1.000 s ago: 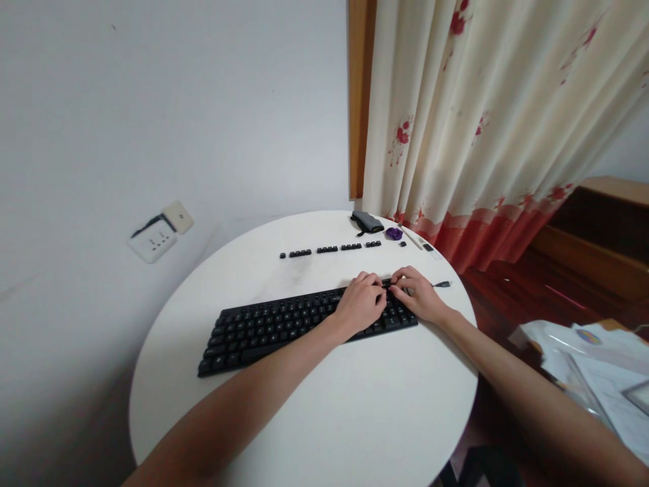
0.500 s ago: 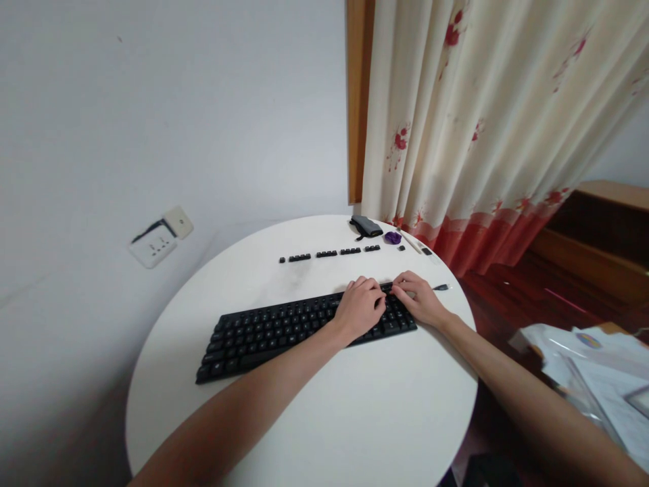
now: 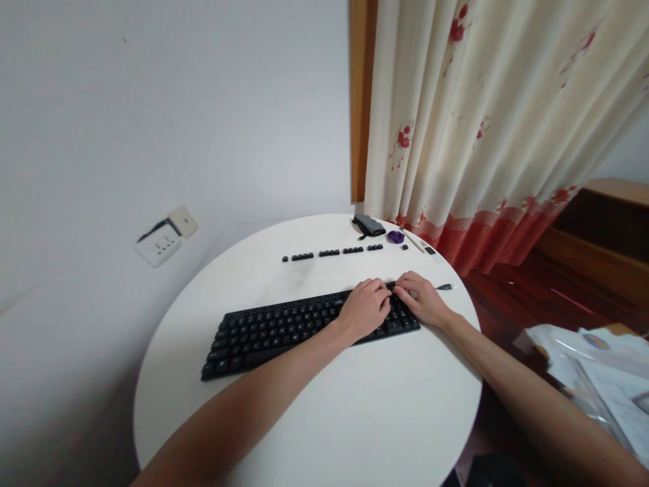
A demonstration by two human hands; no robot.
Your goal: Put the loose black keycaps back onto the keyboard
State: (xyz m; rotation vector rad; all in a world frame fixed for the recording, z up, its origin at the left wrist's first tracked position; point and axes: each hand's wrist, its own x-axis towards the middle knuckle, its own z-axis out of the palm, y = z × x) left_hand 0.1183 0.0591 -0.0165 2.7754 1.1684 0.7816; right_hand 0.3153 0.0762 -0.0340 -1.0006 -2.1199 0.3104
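A black keyboard [image 3: 274,328] lies slantwise on the round white table [image 3: 365,406]. Both my hands are at its right end. My left hand [image 3: 362,308] rests on the keys with its fingers curled under. My right hand [image 3: 423,301] meets it from the right, fingertips pressed together on the upper right keys; what they pinch is hidden. The keyboard's USB plug [image 3: 445,287] lies just right of my right hand. Behind the keyboard, removed black keycaps [image 3: 332,253] are lined up in a row of small groups.
At the table's far edge lie a grey pouch [image 3: 368,225], a purple object [image 3: 395,236], a white stick [image 3: 416,241] and a small black piece [image 3: 430,250]. A wall socket [image 3: 159,243] is on the left. A flowered curtain [image 3: 481,135] hangs behind, and papers [image 3: 593,365] lie lower right.
Both hands stay at the keyboard's right end with only slight finger shifts. The view has moved a little.
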